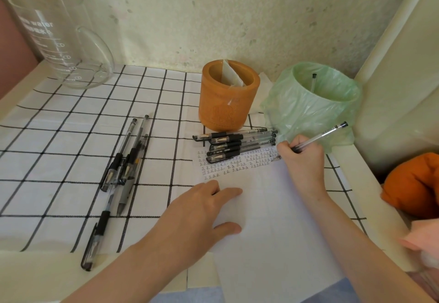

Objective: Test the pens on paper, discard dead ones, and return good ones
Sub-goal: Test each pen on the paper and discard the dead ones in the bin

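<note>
Pen tip at paper corner

A cream counter carries a white black-gridded cloth bearing a clear glass jug at upper left, an orange cylindrical pot at top centre, a green-bagged bin at upper right, loose black-gripped pens at left and centre, and a white paper sheet at lower centre.

right hand holds a pen tip-down on the paper; left hand rests flat on it.
</note>
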Tool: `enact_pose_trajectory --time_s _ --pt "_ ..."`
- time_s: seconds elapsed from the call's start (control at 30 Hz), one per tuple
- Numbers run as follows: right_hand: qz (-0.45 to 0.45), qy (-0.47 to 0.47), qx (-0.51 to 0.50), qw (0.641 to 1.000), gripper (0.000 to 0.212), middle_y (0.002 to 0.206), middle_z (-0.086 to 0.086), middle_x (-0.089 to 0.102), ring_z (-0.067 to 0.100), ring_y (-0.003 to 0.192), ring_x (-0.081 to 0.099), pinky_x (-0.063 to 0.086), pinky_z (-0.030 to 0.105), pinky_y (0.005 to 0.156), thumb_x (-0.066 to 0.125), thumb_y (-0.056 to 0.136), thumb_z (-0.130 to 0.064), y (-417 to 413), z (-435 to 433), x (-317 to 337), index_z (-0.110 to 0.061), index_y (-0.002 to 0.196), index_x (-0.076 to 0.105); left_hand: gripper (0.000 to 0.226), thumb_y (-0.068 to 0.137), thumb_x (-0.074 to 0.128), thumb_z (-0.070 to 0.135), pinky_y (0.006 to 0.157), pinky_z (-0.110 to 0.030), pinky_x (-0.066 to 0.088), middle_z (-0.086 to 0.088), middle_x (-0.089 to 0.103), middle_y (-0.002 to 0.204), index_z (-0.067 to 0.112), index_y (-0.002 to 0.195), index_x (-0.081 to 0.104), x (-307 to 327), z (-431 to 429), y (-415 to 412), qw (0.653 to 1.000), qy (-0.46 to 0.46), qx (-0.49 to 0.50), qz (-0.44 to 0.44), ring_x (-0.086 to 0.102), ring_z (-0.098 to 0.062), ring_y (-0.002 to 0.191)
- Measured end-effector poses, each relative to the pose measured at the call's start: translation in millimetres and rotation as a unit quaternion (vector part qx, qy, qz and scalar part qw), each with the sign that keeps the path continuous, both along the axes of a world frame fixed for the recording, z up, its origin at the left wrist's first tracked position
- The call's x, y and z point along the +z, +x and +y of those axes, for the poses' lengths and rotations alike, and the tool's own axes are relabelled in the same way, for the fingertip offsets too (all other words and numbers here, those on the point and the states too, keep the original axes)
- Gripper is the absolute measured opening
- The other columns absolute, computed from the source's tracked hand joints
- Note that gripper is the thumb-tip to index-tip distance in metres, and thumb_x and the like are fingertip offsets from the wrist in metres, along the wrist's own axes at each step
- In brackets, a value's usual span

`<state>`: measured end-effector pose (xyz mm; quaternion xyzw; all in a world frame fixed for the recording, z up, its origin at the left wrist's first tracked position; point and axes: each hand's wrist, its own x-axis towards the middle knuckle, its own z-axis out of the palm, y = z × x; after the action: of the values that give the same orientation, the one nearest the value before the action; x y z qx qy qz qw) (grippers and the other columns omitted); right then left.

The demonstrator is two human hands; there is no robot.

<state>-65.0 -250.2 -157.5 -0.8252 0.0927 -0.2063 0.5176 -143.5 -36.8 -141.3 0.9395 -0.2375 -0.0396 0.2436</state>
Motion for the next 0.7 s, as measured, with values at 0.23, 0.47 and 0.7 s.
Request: enact_pose_trajectory --time_s 0.23,0.47,0.7 --pt "0.005 0.006 0.001 1.000 0.034 0.051 0.001 0.028 0.005 0.044 0.023 0.021 0.015 0.043 0.059 0.079 0.003 -0.5 0.1 0.3 -0.008 0.056 0.036 0.059 0.085 0.048 0.057 0.070 -0.013 0.026 0.016 0.033 0.090 0.046 0.138 0.024 -0.6 0.3 0.4 1.000 -0.003 -0.001 0.002 0.033 -0.002 0.084" --pt "-0.004 0.010 0.000 1.000 0.032 0.049 -0.004 0.029 0.005 0.045 0.023 0.021 0.015 0.043 0.058 0.080 0.002 0.0 -0.7 -1.9 -0.005 0.057 0.037 0.059 0.085 0.047 0.056 0.072 -0.014 0.027 0.015 0.034 0.091 0.046 0.139 0.024 -1.0 0.0 0.5 1.000 -0.004 0.000 0.005 0.032 -0.001 0.084" --pt "-0.007 0.016 0.006 1.000 0.035 0.050 -0.004 0.029 0.006 0.045 0.026 0.022 0.015 0.043 0.058 0.081 0.001 -0.1 -0.8 -1.1 -0.007 0.055 0.036 0.059 0.085 0.047 0.057 0.071 -0.013 0.026 0.016 0.033 0.091 0.046 0.138 0.024 0.2 0.3 -0.1 1.000 -0.008 -0.001 0.001 0.032 -0.001 0.084"
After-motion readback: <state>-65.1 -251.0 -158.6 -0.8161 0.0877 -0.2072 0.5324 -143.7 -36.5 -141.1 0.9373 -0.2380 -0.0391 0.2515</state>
